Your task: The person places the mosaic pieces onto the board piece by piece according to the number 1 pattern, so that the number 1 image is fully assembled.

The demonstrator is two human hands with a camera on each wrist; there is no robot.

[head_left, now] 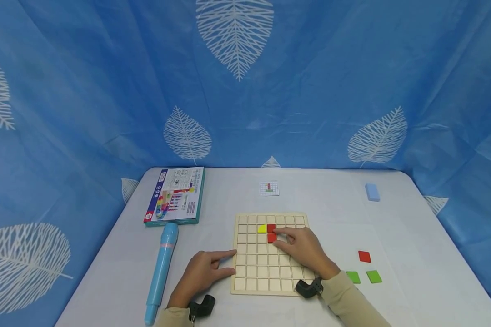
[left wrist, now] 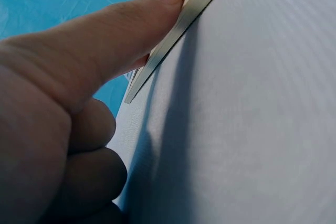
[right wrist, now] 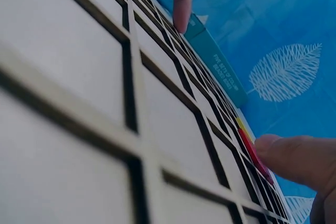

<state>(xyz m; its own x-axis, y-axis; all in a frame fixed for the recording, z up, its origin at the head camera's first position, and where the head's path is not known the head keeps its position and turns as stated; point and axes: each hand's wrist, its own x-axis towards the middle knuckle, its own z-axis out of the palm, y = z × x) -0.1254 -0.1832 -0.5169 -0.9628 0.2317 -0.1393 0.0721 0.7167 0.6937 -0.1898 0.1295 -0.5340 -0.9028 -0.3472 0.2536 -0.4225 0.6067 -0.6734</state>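
Note:
A wooden grid board (head_left: 245,272) lies on the table. My left hand (head_left: 204,271) rests its straight index finger and thumb against the board's left edge; in the left wrist view the thumb (left wrist: 157,11) presses on that edge, and the lower fingers are curled. Two red square tiles sit one below the other near the board's top. With index finger and thumb, my right hand (head_left: 304,249) pinches the lower red tile (head_left: 272,237), just under the upper red tile (head_left: 271,228). A yellow quarter-round tile (head_left: 262,228) sits left of the upper one.
Right of the board lie a loose red tile (head_left: 364,256) and two green tiles (head_left: 353,277). Behind it is a small pattern card (head_left: 268,188). A blue block (head_left: 372,192) lies back right. A toy box (head_left: 176,195) and a blue tube (head_left: 162,272) are on the left.

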